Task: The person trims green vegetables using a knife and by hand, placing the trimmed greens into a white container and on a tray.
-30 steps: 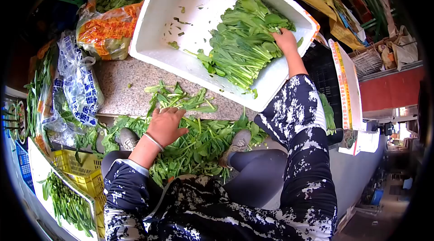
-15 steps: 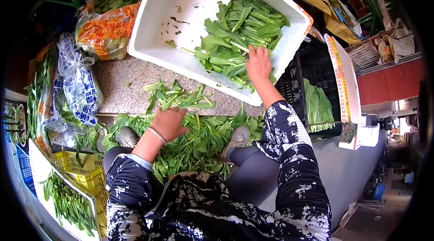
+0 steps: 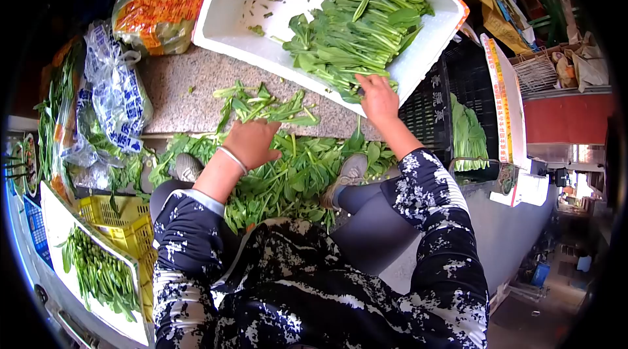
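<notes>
A white foam box (image 3: 245,54) stands at the top middle with leafy green stalks (image 3: 360,28) laid in rows at its right side. My right hand (image 3: 379,97) is at the box's near wall, its fingertips touching the lower end of these greens, fingers extended and not wrapped round any stalk. My left hand (image 3: 252,146) is lower and to the left, thumb apart and fingers bent down. It hovers at a small pile of loose greens (image 3: 261,107) on the speckled stone ledge (image 3: 176,97); whether its fingertips touch them is hidden.
More loose greens (image 3: 294,175) cover the ground between my shoes. Plastic-bagged vegetables (image 3: 160,15) and a knotted clear bag (image 3: 118,87) sit at left, above a yellow crate (image 3: 118,221) and a white box of greens (image 3: 98,270). A black crate (image 3: 425,113) stands at right.
The bunch my right hand held is now laid flat among the greens in the box, and that hand has let go. My left hand's fingers have bent downward. The view has shifted slightly.
</notes>
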`<move>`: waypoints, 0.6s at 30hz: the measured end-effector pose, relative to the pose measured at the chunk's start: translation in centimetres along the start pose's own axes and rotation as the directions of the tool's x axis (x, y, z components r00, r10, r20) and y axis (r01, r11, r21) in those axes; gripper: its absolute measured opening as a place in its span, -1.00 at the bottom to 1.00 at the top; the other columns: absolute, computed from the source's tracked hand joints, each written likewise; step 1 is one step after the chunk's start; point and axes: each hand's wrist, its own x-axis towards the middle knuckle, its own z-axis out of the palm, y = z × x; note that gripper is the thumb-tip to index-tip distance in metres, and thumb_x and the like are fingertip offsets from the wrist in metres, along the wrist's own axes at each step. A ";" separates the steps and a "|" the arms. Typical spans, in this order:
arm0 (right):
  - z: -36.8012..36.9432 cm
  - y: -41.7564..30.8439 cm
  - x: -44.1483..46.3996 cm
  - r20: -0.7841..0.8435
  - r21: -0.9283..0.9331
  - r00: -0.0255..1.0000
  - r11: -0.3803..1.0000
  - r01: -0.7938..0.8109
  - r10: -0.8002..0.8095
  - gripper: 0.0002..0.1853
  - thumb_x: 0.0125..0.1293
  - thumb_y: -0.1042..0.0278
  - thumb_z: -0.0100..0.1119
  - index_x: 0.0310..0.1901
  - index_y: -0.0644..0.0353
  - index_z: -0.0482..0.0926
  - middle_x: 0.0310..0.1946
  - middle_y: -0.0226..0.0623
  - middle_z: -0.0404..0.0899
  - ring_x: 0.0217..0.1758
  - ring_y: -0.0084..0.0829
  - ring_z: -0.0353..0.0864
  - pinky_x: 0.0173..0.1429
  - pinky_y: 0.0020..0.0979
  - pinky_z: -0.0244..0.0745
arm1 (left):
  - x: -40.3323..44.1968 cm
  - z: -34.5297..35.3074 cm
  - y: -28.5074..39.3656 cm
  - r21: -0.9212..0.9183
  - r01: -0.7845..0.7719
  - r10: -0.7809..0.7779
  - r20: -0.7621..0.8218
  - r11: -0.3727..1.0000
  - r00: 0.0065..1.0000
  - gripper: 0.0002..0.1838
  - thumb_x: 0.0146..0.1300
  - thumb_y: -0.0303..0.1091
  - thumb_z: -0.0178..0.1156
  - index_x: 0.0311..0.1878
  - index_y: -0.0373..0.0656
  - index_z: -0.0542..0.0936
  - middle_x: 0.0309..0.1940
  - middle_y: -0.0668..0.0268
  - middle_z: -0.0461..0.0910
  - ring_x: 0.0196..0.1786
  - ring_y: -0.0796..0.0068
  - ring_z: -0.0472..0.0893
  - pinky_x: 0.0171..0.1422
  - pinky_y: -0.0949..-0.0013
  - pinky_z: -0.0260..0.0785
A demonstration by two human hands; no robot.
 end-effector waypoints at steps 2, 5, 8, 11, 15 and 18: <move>-0.5 0.2 0.1 -0.034 0.123 0.996 0.989 -0.080 0.085 -0.65 -0.04 0.44 0.16 -0.14 -0.05 0.58 -0.29 -0.35 0.50 -0.15 -0.28 0.48 -0.15 -0.32 0.45 | -0.2 -0.2 0.2 0.007 0.005 -0.005 0.004 1.000 1.000 -0.36 -0.02 -0.03 0.23 0.13 -0.08 0.34 -0.10 0.17 0.50 -0.07 0.18 0.52 0.06 0.07 0.28; -1.4 0.4 2.2 -0.043 0.279 0.969 0.934 -0.221 0.242 -0.77 0.05 0.31 0.19 -0.20 0.02 0.59 -0.31 -0.25 0.54 -0.28 -0.17 0.53 -0.24 -0.24 0.43 | -0.7 -0.5 0.6 0.029 0.016 -0.018 0.036 0.999 0.999 -0.35 -0.02 -0.03 0.24 0.14 -0.09 0.33 -0.07 0.16 0.48 -0.05 0.17 0.51 0.08 0.03 0.26; -2.3 -0.7 6.2 -0.040 0.302 0.978 0.936 -0.182 0.203 -0.80 0.08 0.25 0.18 -0.25 0.08 0.58 -0.42 -0.19 0.54 -0.34 -0.10 0.53 -0.29 -0.20 0.42 | -0.8 -0.2 0.4 0.010 0.032 -0.033 0.090 0.999 0.995 -0.35 -0.01 -0.04 0.24 0.14 -0.09 0.33 -0.06 0.16 0.47 -0.03 0.17 0.51 0.11 -0.02 0.22; -1.6 -4.4 10.5 0.043 0.307 0.987 0.938 -0.161 0.155 -0.78 0.08 0.18 0.18 -0.28 0.09 0.57 -0.32 -0.15 0.56 -0.30 -0.09 0.54 -0.28 -0.20 0.43 | -0.8 -0.3 0.1 0.008 0.036 -0.036 0.087 0.999 0.996 -0.36 -0.02 -0.04 0.24 0.14 -0.07 0.33 -0.07 0.17 0.48 -0.03 0.19 0.51 0.10 0.00 0.24; 1.5 -8.8 13.9 0.303 0.146 0.945 0.974 -0.171 0.121 -0.75 0.08 0.12 0.18 -0.27 0.06 0.59 -0.23 -0.18 0.58 -0.19 -0.16 0.57 -0.17 -0.23 0.47 | -0.5 -1.1 -0.5 -0.016 0.060 -0.058 0.074 0.998 0.996 -0.36 -0.02 -0.05 0.24 0.14 -0.07 0.33 -0.08 0.18 0.48 -0.03 0.19 0.51 0.10 0.03 0.26; 3.4 -9.5 15.1 0.406 0.011 0.886 0.969 -0.247 0.222 -0.75 0.09 0.11 0.18 -0.26 0.04 0.60 -0.18 -0.22 0.58 -0.13 -0.20 0.57 -0.10 -0.24 0.47 | -0.6 -1.8 -0.9 -0.056 0.080 -0.079 0.020 0.995 0.997 -0.40 -0.01 -0.06 0.23 0.10 -0.09 0.35 -0.11 0.18 0.50 -0.02 0.20 0.50 0.13 0.06 0.26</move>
